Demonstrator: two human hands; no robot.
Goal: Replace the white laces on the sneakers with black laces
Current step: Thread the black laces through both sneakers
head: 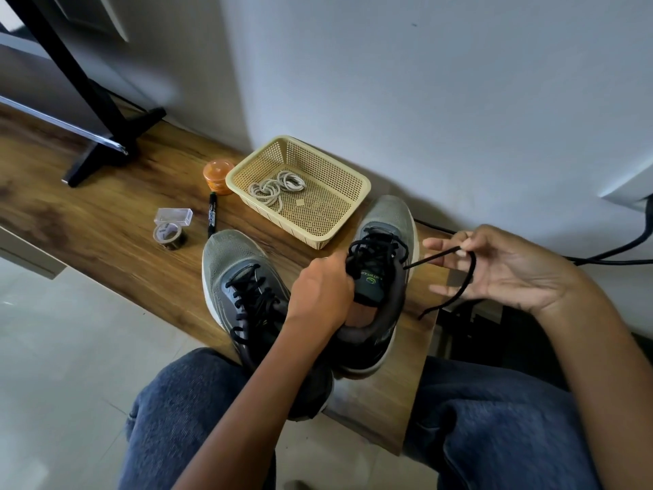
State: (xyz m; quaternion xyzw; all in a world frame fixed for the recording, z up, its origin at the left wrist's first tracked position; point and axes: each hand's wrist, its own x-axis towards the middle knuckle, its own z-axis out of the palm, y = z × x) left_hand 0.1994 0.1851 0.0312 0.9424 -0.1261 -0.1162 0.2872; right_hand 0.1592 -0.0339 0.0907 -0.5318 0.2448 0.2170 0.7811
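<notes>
Black lace being pulled through the right-hand sneaker on the wooden bench

The left hand (319, 295) grips the sneaker (380, 277) at its tongue, toe pointing away toward the wall; the right hand (494, 267) pinches the black lace (433, 258), which stretches sideways.

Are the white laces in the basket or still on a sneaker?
In the basket: the white laces lie coiled on its floor, and both sneakers carry black laces.

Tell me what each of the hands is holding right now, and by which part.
The left hand grips the right-side sneaker at its collar beside the tongue. The right hand pinches the black lace near its free end, the tip poking past the fingers.
</notes>
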